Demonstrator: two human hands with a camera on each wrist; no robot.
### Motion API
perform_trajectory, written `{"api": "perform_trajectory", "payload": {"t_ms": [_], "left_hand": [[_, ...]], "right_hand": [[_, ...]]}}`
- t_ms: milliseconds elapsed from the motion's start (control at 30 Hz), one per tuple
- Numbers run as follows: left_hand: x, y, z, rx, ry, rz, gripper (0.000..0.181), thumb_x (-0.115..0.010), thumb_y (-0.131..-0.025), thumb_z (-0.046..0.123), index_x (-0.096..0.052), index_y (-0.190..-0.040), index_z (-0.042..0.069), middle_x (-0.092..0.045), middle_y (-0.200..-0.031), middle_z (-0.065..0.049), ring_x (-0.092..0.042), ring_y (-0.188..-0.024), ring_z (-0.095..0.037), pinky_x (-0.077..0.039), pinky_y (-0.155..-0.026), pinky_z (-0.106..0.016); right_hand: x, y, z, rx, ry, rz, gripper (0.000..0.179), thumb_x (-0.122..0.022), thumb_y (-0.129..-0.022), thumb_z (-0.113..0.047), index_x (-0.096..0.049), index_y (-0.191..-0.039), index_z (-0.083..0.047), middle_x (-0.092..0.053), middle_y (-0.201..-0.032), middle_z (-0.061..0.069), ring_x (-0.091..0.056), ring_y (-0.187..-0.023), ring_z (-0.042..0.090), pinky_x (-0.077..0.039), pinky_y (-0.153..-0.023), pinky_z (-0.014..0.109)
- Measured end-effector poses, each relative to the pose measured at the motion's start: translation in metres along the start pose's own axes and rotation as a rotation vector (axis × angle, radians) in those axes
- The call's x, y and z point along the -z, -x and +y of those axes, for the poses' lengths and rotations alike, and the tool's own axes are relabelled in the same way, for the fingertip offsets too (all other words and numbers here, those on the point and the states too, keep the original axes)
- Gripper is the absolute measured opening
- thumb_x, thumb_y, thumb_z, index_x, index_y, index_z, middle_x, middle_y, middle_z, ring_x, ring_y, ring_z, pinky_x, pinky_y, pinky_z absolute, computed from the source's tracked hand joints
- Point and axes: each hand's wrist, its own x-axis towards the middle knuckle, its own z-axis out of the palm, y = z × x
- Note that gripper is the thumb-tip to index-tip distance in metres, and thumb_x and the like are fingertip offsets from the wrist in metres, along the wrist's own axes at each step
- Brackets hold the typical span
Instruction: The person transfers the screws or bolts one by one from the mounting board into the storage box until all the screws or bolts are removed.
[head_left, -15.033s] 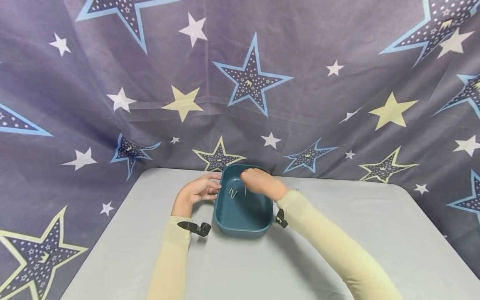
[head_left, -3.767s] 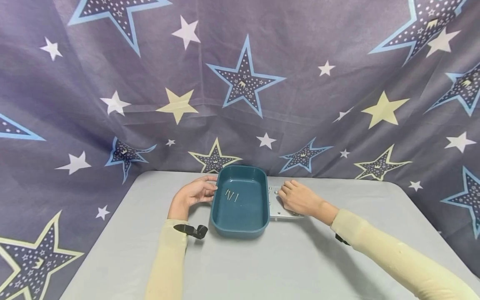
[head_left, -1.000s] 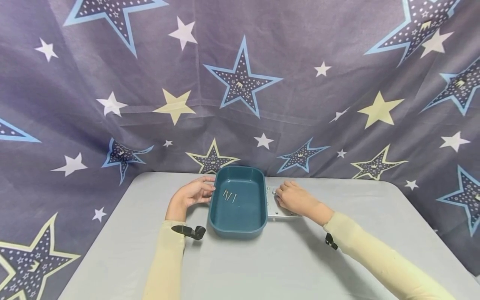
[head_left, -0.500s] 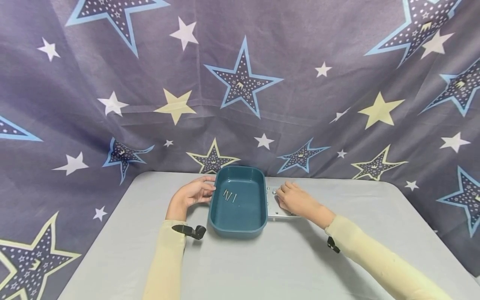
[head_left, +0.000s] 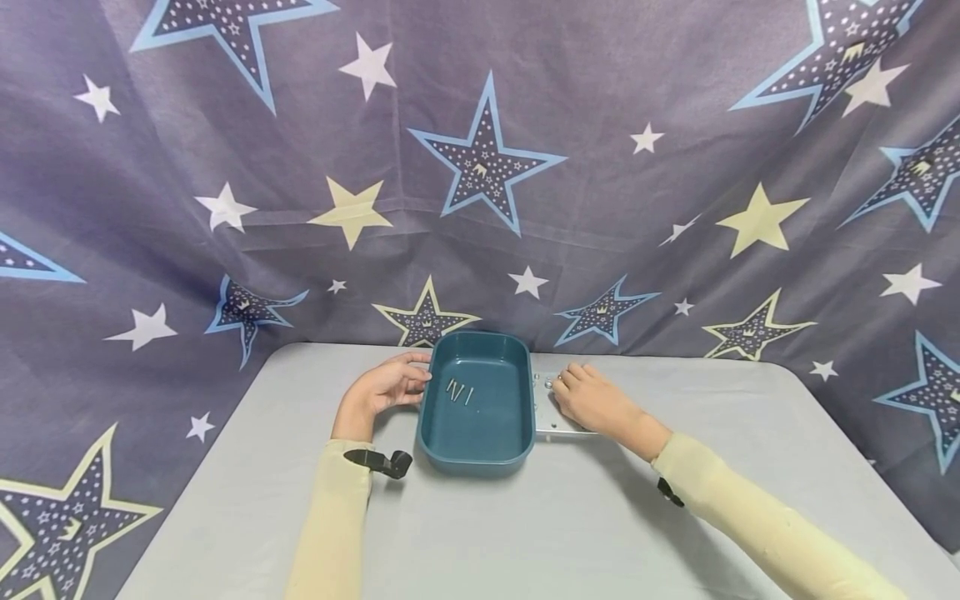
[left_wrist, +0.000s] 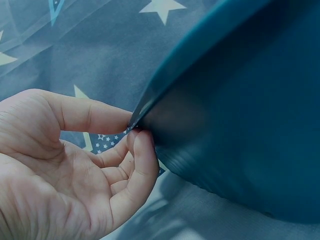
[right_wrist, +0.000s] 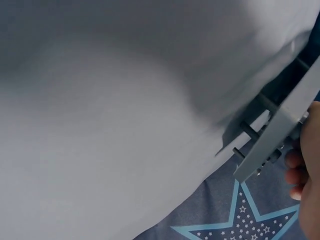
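Note:
A teal plastic bin stands at the back of the table with several long thin screws loose on its floor. My left hand holds the bin's left side; in the left wrist view, thumb and fingertips pinch its rim. Beside the bin on the right lies a silver metal plate fitted with small screws. My right hand is over this plate, fingers curled down in a pinch at a screw hidden beneath them. In the right wrist view, screw shanks stick out under the plate's edge.
The grey-covered table runs up to a star-patterned cloth hanging behind it. Dark wrist cameras sit on both sleeves, the left camera close to the bin's left wall.
Fifteen seconds ago the right hand held a screw over the bin; it has since moved right onto the plate. Over the last second its fingers shift only slightly. The left hand stays at the bin.

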Motion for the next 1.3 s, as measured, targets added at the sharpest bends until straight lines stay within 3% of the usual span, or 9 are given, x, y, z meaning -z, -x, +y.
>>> {"api": "perform_trajectory", "payload": {"t_ms": [233, 433, 633, 733, 1000, 1300], "left_hand": [[0.000, 0.000, 0.000, 0.002, -0.004, 0.002, 0.056, -0.050, -0.096, -0.003, -0.030, -0.148, -0.004, -0.065, -0.082, 0.006, -0.062, -0.071, -0.004, -0.054, -0.070, -0.023], [0.001, -0.001, 0.001, -0.001, -0.008, 0.007, 0.057, -0.050, -0.096, -0.003, -0.030, -0.149, -0.004, -0.065, -0.081, 0.007, -0.061, -0.071, -0.004, -0.054, -0.070, -0.023], [0.002, -0.001, 0.001, -0.002, -0.005, 0.005, 0.056, -0.050, -0.096, -0.003, -0.030, -0.148, -0.004, -0.065, -0.081, 0.006, -0.061, -0.070, -0.003, -0.054, -0.069, -0.022], [0.001, -0.001, 0.000, -0.003, -0.005, 0.004, 0.056, -0.050, -0.096, -0.003, -0.031, -0.148, -0.004, -0.065, -0.082, 0.006, -0.062, -0.071, -0.004, -0.053, -0.070, -0.023], [0.000, 0.000, 0.000, 0.003, 0.001, 0.005, 0.058, -0.051, -0.095, -0.003, -0.029, -0.149, -0.004, -0.064, -0.080, 0.006, -0.061, -0.070, -0.004, -0.053, -0.070, -0.023], [-0.001, 0.001, 0.000, -0.005, 0.004, 0.008, 0.058, -0.051, -0.095, -0.002, -0.030, -0.148, -0.004, -0.064, -0.080, 0.006, -0.061, -0.070, -0.004, -0.053, -0.071, -0.024]], "right_hand": [[-0.003, -0.001, 0.000, 0.039, 0.100, 0.005, 0.017, -0.056, -0.098, -0.022, -0.058, -0.094, -0.006, -0.060, -0.087, 0.007, -0.051, -0.083, 0.024, -0.043, -0.074, 0.033], [-0.003, -0.002, 0.002, 0.040, 0.096, 0.012, 0.018, -0.055, -0.097, -0.022, -0.057, -0.093, -0.005, -0.059, -0.086, 0.008, -0.050, -0.083, 0.024, -0.042, -0.074, 0.033], [-0.003, -0.002, 0.003, 0.036, 0.076, 0.020, 0.021, -0.043, -0.099, -0.019, -0.056, -0.092, -0.004, -0.058, -0.086, 0.009, -0.049, -0.083, 0.025, -0.042, -0.074, 0.034], [-0.002, -0.001, 0.002, 0.021, 0.047, 0.009, 0.020, -0.043, -0.099, -0.019, -0.055, -0.092, -0.004, -0.056, -0.084, 0.008, -0.047, -0.081, 0.024, -0.041, -0.074, 0.033], [0.007, 0.001, 0.002, -0.120, -0.214, -0.028, 0.011, -0.056, -0.098, -0.017, -0.054, -0.096, -0.006, -0.055, -0.087, 0.006, -0.047, -0.085, 0.024, -0.043, -0.079, 0.037], [0.012, 0.001, 0.004, -0.137, -0.240, -0.063, 0.011, -0.054, -0.099, -0.017, -0.054, -0.095, -0.007, -0.056, -0.089, 0.006, -0.047, -0.087, 0.024, -0.043, -0.080, 0.038]]}}
